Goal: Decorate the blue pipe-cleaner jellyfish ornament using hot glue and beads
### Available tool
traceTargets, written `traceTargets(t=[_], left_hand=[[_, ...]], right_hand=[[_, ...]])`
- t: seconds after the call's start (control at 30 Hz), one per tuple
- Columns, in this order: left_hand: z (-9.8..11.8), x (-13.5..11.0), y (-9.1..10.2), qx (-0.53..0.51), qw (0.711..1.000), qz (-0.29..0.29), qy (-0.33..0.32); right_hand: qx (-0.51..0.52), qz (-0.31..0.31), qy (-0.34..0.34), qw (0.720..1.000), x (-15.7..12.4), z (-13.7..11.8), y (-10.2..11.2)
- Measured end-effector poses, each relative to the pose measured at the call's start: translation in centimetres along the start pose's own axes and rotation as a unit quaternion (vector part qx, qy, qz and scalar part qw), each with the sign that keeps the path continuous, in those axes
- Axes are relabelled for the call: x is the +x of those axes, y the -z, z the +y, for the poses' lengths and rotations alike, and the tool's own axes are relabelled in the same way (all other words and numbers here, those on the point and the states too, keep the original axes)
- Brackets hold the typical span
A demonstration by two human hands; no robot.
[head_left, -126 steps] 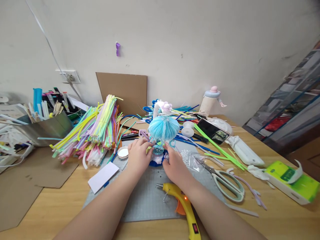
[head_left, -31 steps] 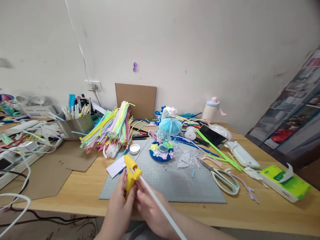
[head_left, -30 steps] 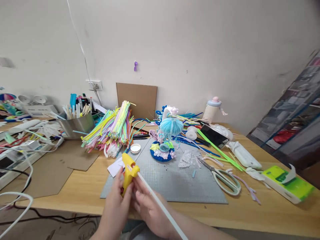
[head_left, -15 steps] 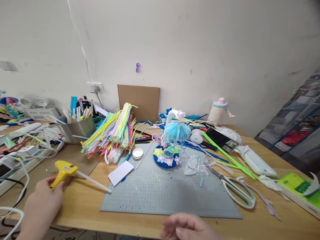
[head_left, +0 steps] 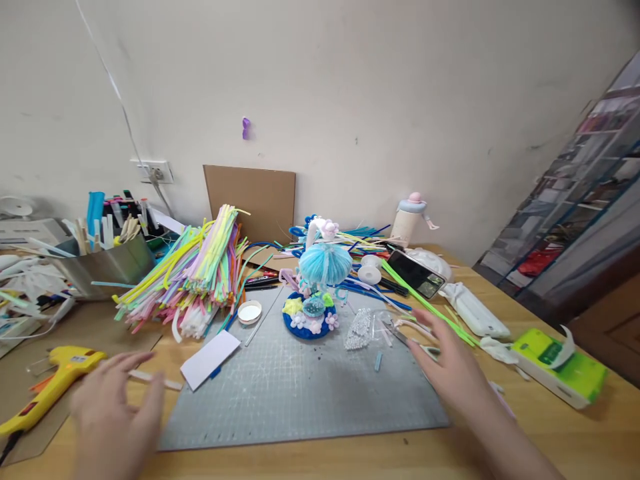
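My left hand (head_left: 117, 410) is open and slightly blurred, with nothing in it, near the left edge of the grey cutting mat (head_left: 300, 407). Beside it a yellow hot glue gun (head_left: 55, 383) lies on brown cardboard, its white glue stick partly behind my fingers. My right hand (head_left: 453, 363) reaches over the mat's right side, fingers apart, covering most of the scissors (head_left: 431, 351). A bag of small clear beads (head_left: 360, 330) lies just left of those fingers. Mid-mat stands a pipe-cleaner jellyfish ornament (head_left: 326, 264) on a round blue base (head_left: 310, 333).
A heap of pastel pipe cleaners (head_left: 200, 280) and a metal pot of sticks (head_left: 107, 267) stand at the left. A white card (head_left: 210, 360) and a small round lid (head_left: 250, 312) lie on the mat. Rightward are a phone (head_left: 417, 273) and a green box (head_left: 560, 367).
My left hand has let go of the glue gun, now lying on the cardboard. My right hand has moved up and right to the scissors. The view has turned rightward.
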State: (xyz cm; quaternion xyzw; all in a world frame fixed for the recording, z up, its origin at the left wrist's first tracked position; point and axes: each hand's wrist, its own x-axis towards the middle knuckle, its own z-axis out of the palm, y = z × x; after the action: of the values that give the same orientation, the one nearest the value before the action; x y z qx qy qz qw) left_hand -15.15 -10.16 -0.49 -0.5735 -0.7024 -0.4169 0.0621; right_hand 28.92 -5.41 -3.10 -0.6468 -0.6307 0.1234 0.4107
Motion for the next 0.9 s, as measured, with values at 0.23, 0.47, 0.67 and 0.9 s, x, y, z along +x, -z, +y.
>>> traceTargets(t=[0.23,0.47,0.67,0.9], left_hand=[[10.4,-2.4,-3.6,-0.106,0.952,-0.207,-0.197],[16.5,-2.6,-10.5,-0.201,0.866,-0.444,-0.114],[18.7,-3.8,-13.7,-0.281,0.844,-0.457,-0.009],[18.0,-4.5,-12.3,-0.405,0.787,-0.462,0.055]], right_hand=[[-0.135,-0.051,0.09,0.985,8.1,1.4,-2.1],[-0.158,-0.065,0.153,0.973,9.4,-2.7,-0.5],[0.001,-0.16,0.06,0.985,7.3,-7.0,2.0],[0.368,-0.27,-0.145,0.878,4.5,-7.6,2.1]])
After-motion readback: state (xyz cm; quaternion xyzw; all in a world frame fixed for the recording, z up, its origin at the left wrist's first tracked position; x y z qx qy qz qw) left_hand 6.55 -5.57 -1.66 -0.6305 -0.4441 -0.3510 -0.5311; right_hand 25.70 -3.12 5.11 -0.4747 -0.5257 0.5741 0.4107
